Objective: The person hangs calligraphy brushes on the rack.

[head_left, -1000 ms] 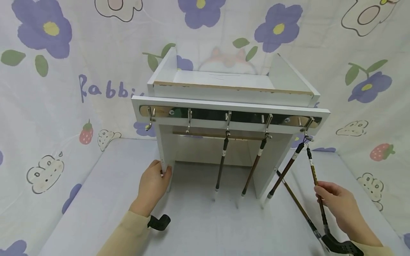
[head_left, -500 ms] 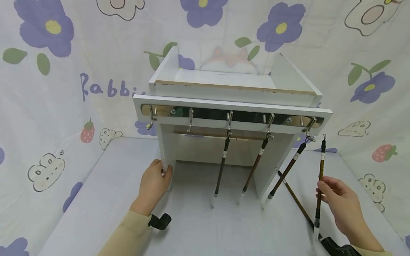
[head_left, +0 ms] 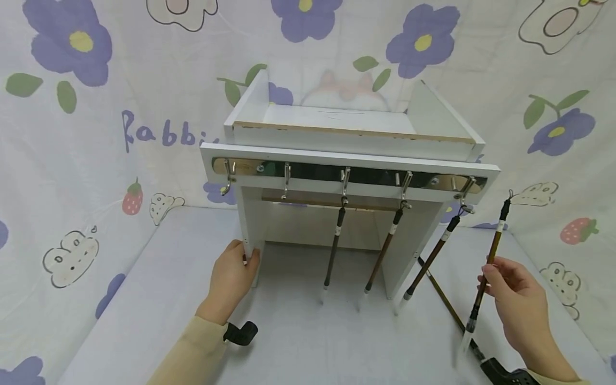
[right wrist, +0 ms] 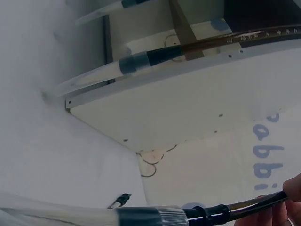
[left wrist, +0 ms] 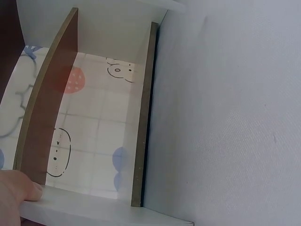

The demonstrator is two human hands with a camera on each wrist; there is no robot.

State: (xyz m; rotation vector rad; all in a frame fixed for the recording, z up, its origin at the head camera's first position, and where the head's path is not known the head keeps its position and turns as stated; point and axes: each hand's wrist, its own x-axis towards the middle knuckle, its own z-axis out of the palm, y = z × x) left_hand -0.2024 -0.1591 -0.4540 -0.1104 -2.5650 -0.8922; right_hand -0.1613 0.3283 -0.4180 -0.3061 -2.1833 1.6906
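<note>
Hanging brushes (head_left: 383, 251) and a lying brush (head_left: 447, 303) obstruct toward the bench's (head_left: 159, 278) right edge; along its left edge there is passing room.

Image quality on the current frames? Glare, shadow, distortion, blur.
Head: mirror-like reflections on the hook strip, soft shade on the table under the shelf. Left wrist: brown board looks bowed, probably lens distortion. Right wrist: greyish, muted; held brush looks soft at its pale tip, which the left edge cuts off.

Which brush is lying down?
The brush on the table, passing behind the held brush in the head view. Only it lies down: three brushes hang from hooks, and the right hand holds the other.
</note>
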